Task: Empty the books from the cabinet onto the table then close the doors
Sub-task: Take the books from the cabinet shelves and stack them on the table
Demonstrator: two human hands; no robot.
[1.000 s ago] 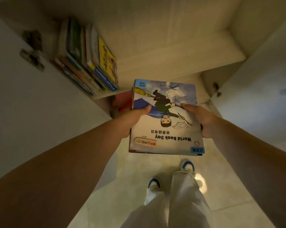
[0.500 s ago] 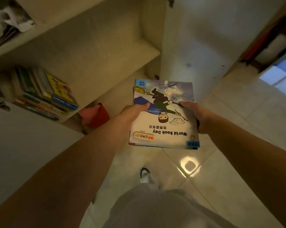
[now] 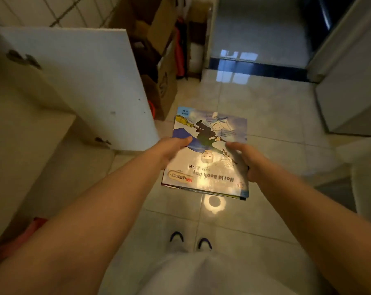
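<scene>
While both hands hold it, the thin stack of glossy picture books [image 3: 208, 154] (top cover printed "World Book Day", upside down to the camera) sits level in the air above the pale tiled floor [image 3: 265, 116]. Left hand [image 3: 171, 149] grips the stack's left edge, thumb on the cover; right hand [image 3: 247, 159] grips the right edge likewise. White open cabinet door [image 3: 90, 81] stands left of the stack; brown cardboard boxes [image 3: 165, 77] lie beyond it.
</scene>
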